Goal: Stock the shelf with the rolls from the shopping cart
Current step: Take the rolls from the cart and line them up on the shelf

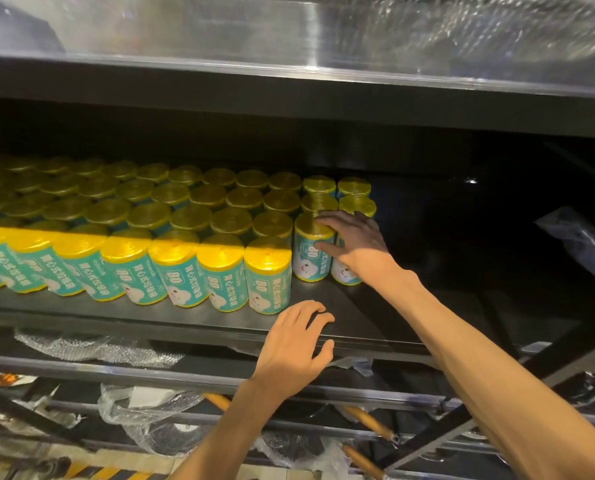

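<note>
Rolls [267,271] w/ yellow tops and teal labels stand upright (long axis vertical) in packed rows on the dark shelf [327,299], filling it from the left edge to approx. mid-width. Rightmost col. ends in two rolls set back from the front row: one roll [312,251] and, just to its right, a neighbour roll [341,271] partly hidden behind the wrist. Right hand [353,242] reaches in over the shelf, fingers spread fairly wide and lying on top and side of these two; thumb touches the label of the left one. Whether it grips or merely presses cannot be told. Left hand [298,344] rests on the shelf's front lip [199,332], fingers loosely curved, holding nothing, just right of the front row's last roll. Judgement: right hand is the nearer by far and is seating or squaring the newest rolls. Open room: bare shelf in front of the two set-back rolls and all the dark span to the right; upper shelf [289,95] overhangs, so headroom is limited. Shopping cart not in view.
</note>
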